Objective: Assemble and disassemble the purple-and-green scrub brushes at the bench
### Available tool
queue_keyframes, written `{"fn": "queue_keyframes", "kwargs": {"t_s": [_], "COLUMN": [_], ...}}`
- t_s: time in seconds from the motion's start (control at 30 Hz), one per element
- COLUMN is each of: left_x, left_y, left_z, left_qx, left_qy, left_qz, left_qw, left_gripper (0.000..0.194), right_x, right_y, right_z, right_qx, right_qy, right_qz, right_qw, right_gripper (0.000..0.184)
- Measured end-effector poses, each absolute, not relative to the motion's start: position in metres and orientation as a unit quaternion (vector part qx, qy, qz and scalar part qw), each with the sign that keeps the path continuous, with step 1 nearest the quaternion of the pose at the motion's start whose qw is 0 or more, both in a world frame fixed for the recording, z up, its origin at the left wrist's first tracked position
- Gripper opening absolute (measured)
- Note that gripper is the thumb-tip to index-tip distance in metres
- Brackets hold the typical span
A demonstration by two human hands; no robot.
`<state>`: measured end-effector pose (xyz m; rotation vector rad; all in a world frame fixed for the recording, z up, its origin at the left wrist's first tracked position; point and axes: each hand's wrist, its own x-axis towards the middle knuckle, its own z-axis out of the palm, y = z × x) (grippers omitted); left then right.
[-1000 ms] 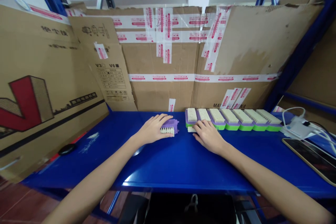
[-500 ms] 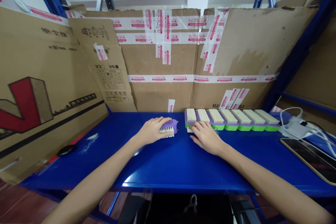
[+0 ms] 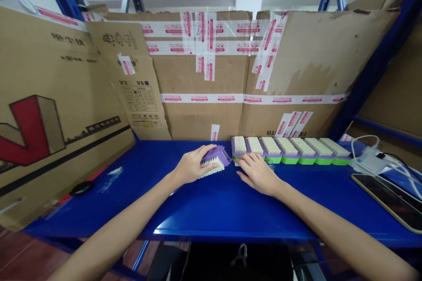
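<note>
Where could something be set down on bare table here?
Bare table lies between left forearm and right forearm, between left forearm and black disc, and between right forearm and phone. Crowded: back right, with brush row and white block.

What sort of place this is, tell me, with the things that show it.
Probably a workshop or warehouse workstation: a blue bench, taped cardboard sheets standing behind it, and a row of bristled brushes.
</note>
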<state>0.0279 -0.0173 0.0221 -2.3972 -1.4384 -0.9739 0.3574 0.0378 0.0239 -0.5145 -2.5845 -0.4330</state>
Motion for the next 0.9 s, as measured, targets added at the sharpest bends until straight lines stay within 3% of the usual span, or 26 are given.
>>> {"fn": "queue_keyframes", "kwargs": {"t_s": [0.37,0.9], "left_x": [0.0295,0.0323], "left_y": [-0.018,-0.0202], "left_z": [0.0205,0.0243], "left_qx": [-0.819,-0.821], "left_qy": [-0.462,-0.454], "left_qz": [-0.331,-0.34], "left_qw": [0.081,0.071], "left_gripper": [0.064,0.065], "right_x": [0.3555,0.3542], "right_y": [0.0365,0.0351], "right_z": [0.0246,0.0219], "right_qx": [-0.161,-0.148], "right_qy": [-0.935,-0.932], "right_qz": [-0.239,-0.247], "right_qw": [0.208,0.22], "right_gripper": [0.033,0.035]}}
